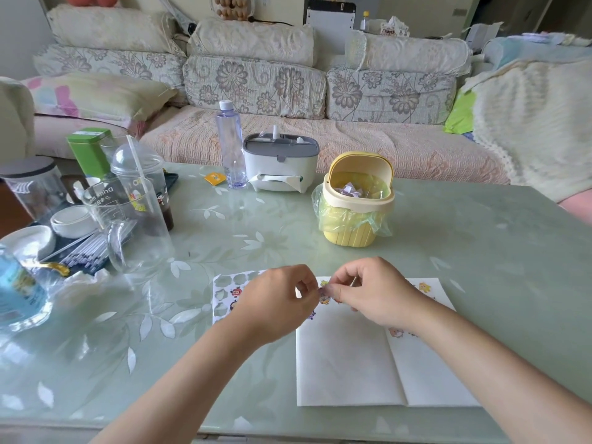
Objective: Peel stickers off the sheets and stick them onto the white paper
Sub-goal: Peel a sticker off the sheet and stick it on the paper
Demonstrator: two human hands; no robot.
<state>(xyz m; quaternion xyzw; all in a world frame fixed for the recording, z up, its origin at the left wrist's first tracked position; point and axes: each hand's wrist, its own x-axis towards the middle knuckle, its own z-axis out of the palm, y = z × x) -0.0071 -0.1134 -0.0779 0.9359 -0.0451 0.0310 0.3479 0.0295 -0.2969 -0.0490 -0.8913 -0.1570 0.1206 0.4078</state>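
Pinch on sticker (pixel 323 293) from fingertips of left hand (pixel 275 304) and right hand (pixel 376 294), centre frame, over top edge of white paper (pixel 349 363). Left of paper, sticker sheet (pixel 224 299) flat, partly under left hand. Above, yellow bin (pixel 357 200) on green table (pixel 480 251), well apart.

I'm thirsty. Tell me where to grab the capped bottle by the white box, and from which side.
Grip the bottle round its mid-body, coming from the front-left: it stands upright and slim, and the white box crowds its right side.
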